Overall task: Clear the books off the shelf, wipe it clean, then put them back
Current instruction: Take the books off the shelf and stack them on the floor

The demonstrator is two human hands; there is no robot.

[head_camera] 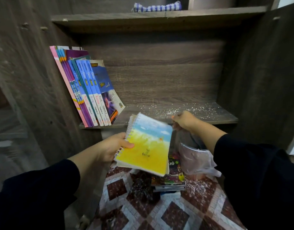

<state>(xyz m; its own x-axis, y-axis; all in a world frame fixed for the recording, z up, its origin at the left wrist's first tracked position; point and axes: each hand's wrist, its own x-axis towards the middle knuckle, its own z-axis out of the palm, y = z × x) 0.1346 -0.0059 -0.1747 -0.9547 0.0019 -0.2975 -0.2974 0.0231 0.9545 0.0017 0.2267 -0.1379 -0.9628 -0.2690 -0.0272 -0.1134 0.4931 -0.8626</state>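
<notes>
The left hand (116, 145) is gripping a spiral notebook (146, 145) by its wire edge, holding it in front of the shelf (201, 112). The right hand (182, 120), fingers curled, is pinching the notebook's far corner. Books (89, 90) are leaning at the shelf's left end; white specks are dusting its board.

Colours and patterns at the dark grey-brown wood-grain shelf (209, 117).
Spiral notebook (147, 146): yellow cover, blue upper band. Leaning books (86, 90): blue-and-white spines, purple and pink covers. Cloth (157, 6): blue-white checks. Floor covering (176, 211): maroon-and-white diamonds. Sleeves (35, 196): black.
</notes>
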